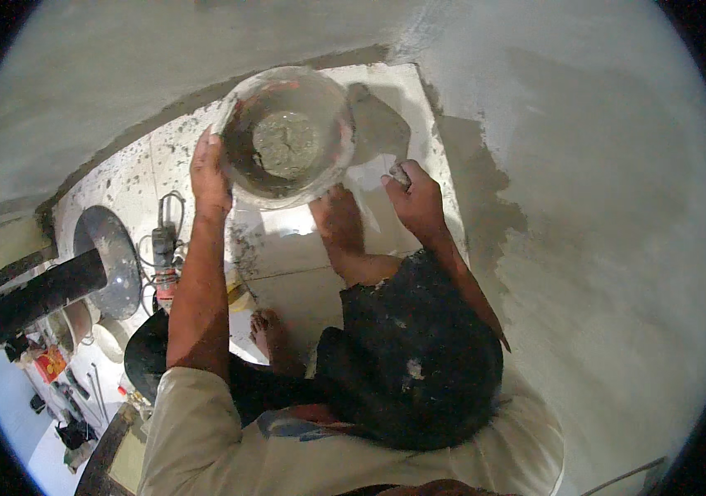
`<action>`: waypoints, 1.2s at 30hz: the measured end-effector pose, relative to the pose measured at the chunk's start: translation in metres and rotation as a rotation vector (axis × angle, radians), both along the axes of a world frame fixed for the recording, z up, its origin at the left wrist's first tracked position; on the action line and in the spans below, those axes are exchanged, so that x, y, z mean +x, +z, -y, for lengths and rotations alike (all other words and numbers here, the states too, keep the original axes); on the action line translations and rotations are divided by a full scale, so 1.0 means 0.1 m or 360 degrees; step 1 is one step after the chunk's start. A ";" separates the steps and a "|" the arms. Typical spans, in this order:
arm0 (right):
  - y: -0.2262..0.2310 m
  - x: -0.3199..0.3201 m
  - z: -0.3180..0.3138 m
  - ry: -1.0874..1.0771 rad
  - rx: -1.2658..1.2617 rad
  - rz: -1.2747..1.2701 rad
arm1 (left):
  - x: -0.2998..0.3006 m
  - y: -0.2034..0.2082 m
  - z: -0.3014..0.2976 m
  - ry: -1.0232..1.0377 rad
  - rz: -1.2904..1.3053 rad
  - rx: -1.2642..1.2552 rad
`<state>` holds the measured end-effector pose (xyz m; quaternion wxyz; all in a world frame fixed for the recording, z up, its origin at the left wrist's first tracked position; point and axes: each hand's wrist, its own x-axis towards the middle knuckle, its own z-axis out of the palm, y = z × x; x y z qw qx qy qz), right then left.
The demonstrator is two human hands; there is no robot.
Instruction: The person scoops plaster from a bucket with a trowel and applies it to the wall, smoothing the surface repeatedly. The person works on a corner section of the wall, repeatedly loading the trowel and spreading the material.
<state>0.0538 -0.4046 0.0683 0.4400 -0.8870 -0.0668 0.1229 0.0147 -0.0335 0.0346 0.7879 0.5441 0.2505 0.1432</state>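
My left hand (210, 175) grips the left side of a round, dirty bucket (247, 183), thumb near its rim. The bucket is tilted so that its inside shows, with a patch of wet grey mortar (288, 142) at the bottom. To the right of the bucket, my right hand (419, 202) is closed around the handle of a trowel (379, 126). The trowel's broad grey-brown blade points away from me, close beside the bucket's right rim. Part of the handle is hidden inside my fist.
Cement-covered walls (601, 207) rise ahead and on the right. Spattered white tiles (134, 178) lie below, with my bare foot (340, 227) under the bucket. At left are a corded power tool (164, 248), a round dark pan (125, 277), a dark beam (38, 302) and scattered tools.
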 end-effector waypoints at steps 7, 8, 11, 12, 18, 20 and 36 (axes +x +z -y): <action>-0.68 0.40 0.64 -0.0530 0.0153 -0.0599 | -0.02 -0.09 0.03 0.0029 -0.0008 -0.0031; -0.71 0.44 0.65 -0.0568 0.0151 -0.0669 | -0.04 -0.07 0.01 0.0035 -0.0019 -0.0003; -0.82 0.52 0.74 -0.0692 0.0274 -0.0845 | -0.05 -0.15 -0.01 0.0102 -0.0090 0.0114; -0.84 0.53 0.79 -0.0741 0.0336 -0.0898 | -0.03 -0.08 0.03 0.0141 -0.0140 0.0149; -0.75 0.48 1.03 -0.0738 0.0786 -0.1204 | -0.03 -0.23 -0.10 0.0073 -0.0204 0.0415; -0.73 0.40 1.16 -0.0696 0.0641 -0.1142 | -0.01 -0.16 -0.04 0.0132 -0.0243 0.0424; -0.51 0.38 0.65 -0.0709 0.0216 -0.0743 | 0.02 -0.30 -0.02 0.0096 -0.0200 0.0222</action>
